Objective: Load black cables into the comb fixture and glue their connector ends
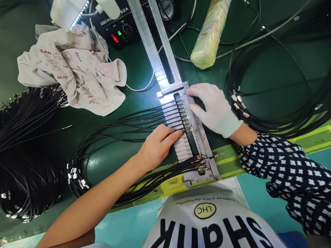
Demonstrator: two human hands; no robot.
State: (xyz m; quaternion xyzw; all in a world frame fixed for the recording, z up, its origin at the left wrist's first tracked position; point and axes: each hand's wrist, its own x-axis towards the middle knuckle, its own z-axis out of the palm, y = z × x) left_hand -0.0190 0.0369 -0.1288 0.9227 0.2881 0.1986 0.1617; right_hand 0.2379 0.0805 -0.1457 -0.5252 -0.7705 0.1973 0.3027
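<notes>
My left hand point(160, 144) is bare, its thumb and forefinger closed on the end of a black cable at the slotted metal fixture point(184, 151). Several black cables point(139, 119) lie side by side in the fixture's grooves, their stripped coloured wires point(184, 113) lined up along the slot. My right hand point(213, 108) wears a white glove. Its thumb and forefinger are apart and touch the fixture's right rail; the other fingers are partly hidden. A loose bunch of cables point(165, 174) lies across the fixture's near end, below my left hand.
A black control box point(124, 26) and a lit lamp point(69, 13) stand at the back left, beside a printed cloth point(85, 69). Piled cables point(28, 165) fill the left side. Coiled cables point(234, 82) lie right, near a plastic-wrapped roll point(210, 38). Green-yellow tape point(232, 158) marks the table edge.
</notes>
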